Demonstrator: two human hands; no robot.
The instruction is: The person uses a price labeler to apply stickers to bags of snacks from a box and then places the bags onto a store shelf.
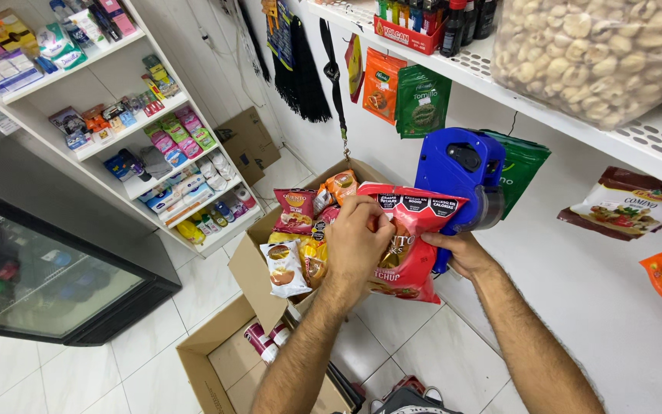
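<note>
The red snack bag (411,245) hangs upright at centre frame, long axis running twelve to six. The left hand (358,238) pinches its top edge; at three o'clock the right hand (461,253) grips a blue price gun (457,169) behind it, above the open box (250,268).

Red snack bag (411,253) with black label patches; blue price-label gun (457,165); green spice packets (423,100); brown cardboard box (250,272); white tiled floor (147,345); white shelves (116,80).
</note>
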